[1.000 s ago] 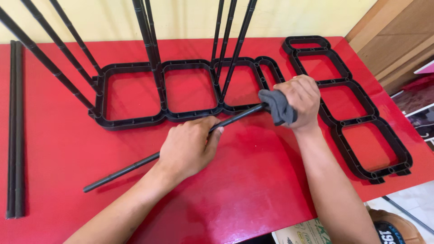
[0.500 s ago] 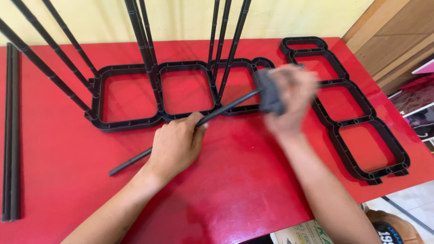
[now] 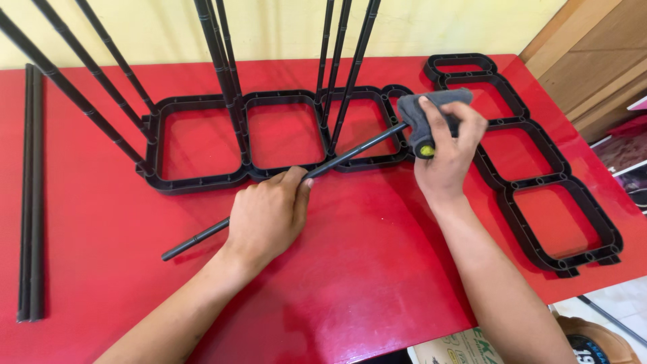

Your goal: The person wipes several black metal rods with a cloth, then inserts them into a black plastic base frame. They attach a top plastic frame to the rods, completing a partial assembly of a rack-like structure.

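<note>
a head-worn camera looks down on a red table. places here are given relative to the long black rod lying slanted across the middle of it.

far left of the rod, near the table's left edge, two spare black rods lie side by side, pointing away from the viewer.

the black rod itself runs from a low left end on the table up to the right. the left hand is curled over its middle, fingers wrapped around the shaft and the thumb stretched along it, pinning it in a firm grasp.

just behind the rod lies a black plastic frame of three square cells, flat on the table, with several thin black poles standing up out of its joints and leaning out of view at the top.

at the rod's upper right end, the right hand is clenched around a grey cloth, which is bunched over the rod's tip; a small yellow-green spot shows at the fist.

right of the rod, a second black frame of square cells lies flat, reaching toward the table's right corner.
</note>
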